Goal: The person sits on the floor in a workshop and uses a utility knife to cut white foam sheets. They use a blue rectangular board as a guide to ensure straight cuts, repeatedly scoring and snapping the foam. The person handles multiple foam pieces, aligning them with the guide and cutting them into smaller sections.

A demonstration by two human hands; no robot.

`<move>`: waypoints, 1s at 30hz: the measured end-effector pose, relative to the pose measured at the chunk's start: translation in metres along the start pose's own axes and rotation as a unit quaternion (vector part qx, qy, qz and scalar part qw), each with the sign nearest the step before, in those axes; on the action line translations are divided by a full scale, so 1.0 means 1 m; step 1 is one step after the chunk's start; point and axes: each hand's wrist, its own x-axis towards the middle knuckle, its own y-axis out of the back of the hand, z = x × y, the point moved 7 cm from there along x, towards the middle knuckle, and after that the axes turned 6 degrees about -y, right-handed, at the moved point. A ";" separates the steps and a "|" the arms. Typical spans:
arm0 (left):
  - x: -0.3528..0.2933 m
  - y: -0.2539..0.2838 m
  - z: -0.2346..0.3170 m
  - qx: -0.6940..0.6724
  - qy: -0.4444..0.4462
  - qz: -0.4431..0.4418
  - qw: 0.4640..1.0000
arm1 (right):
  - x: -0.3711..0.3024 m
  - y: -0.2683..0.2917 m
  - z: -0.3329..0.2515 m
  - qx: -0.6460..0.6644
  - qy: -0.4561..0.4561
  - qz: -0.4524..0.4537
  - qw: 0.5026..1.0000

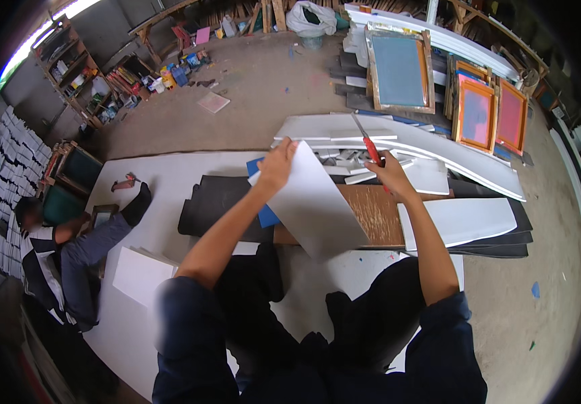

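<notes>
The left hand (279,165) pinches a white panel (318,202) near its far end, fingers closed over the edge. The panel slants toward the person's body above a worn brown board (379,212); whether its near end rests there, I cannot tell. The right hand (392,176) is wrapped around a red-handled knife (372,151), its long blade pointing up and away (free of the panel).

With that single grip at one end, the panel could swing or slip if the pinch loosens. The bare blade stands fairly near the left hand, so a careless sweep might nick it. Loose white offcuts (334,160) just beyond the board could catch the panel's edge.

Farther out, a white sack (312,17) sits above a bluish bucket (312,42), with something dark showing in the sack's mouth; the bucket's contents are hidden. At the far left a wooden shelf (61,84) carries bottles and assorted small items, and paint-like containers (168,77) in yellow, white and blue stand on the floor near it (what they hold is not visible).
</notes>
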 end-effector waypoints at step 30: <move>-0.101 0.108 -0.179 -0.439 0.281 0.180 0.834 | 0.060 -0.205 0.064 -0.009 0.087 -0.098 0.991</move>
